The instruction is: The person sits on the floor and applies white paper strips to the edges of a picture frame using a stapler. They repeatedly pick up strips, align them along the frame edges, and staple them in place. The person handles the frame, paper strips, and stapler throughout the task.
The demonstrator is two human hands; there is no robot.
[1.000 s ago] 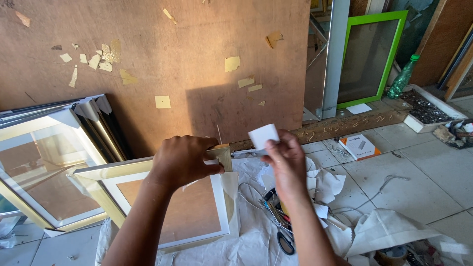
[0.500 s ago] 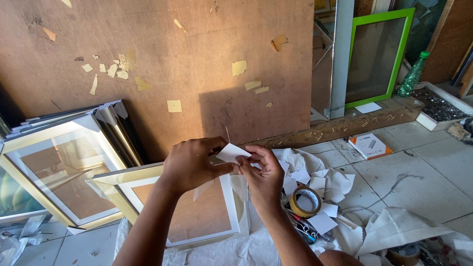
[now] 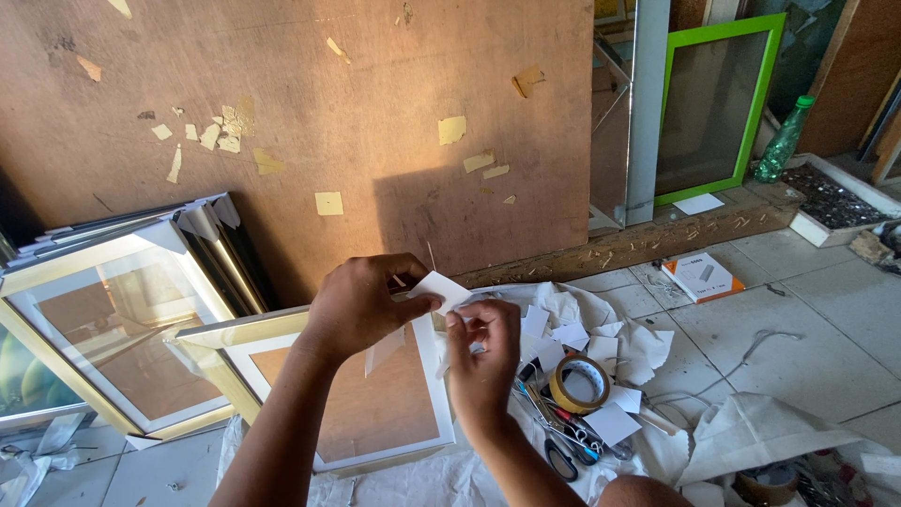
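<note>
My left hand (image 3: 361, 302) and my right hand (image 3: 481, 349) meet in the middle of the view over a white-and-gold picture frame (image 3: 282, 352) that lies tilted on a white sheet. Both hands pinch a small white piece of paper (image 3: 441, 289) between thumb and fingers, the left from above, the right from below. A thin strip hangs under the left hand. Just right of my right hand lie a roll of brown tape (image 3: 580, 383), scissors (image 3: 560, 446) and several scraps of white paper (image 3: 572, 333).
A big brown board (image 3: 310, 103) with yellow tape bits leans behind. Gold frames (image 3: 103, 319) are stacked at left. A green frame (image 3: 718, 103), a green bottle (image 3: 783, 141) and a small orange-and-white box (image 3: 702, 276) are at right on the tiled floor.
The view has swung right and down slightly. My hands lowered the white paper and drew closer together; the paper went from upright to pinched flat between both hands.
</note>
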